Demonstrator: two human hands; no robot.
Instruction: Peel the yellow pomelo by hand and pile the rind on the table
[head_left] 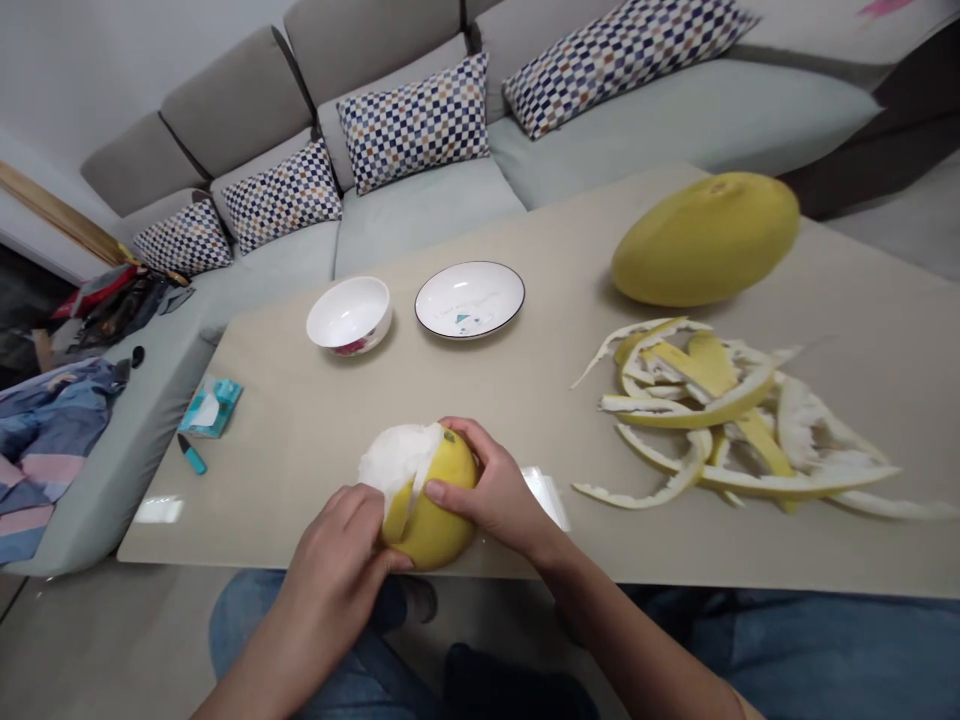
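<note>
A partly peeled pomelo (pixel 439 510) rests at the near edge of the beige table (pixel 525 400). Its white pith shows at the upper left and a strip of yellow rind hangs loose. My left hand (pixel 341 560) is curled against the fruit's left side with the fingers on the loose rind strip. My right hand (pixel 499 490) grips the fruit's right side, thumb and fingers pressed on the yellow skin. A clear plastic piece (pixel 551 495) lies just behind my right hand.
A pile of pomelo peel strips (pixel 735 420) lies to the right, a whole pomelo (pixel 705 238) behind it. A white bowl (pixel 349 315) and a white plate (pixel 469 298) stand farther back. A teal packet (pixel 211 406) and small teal knife (pixel 192 454) lie left. A sofa with checked cushions is beyond.
</note>
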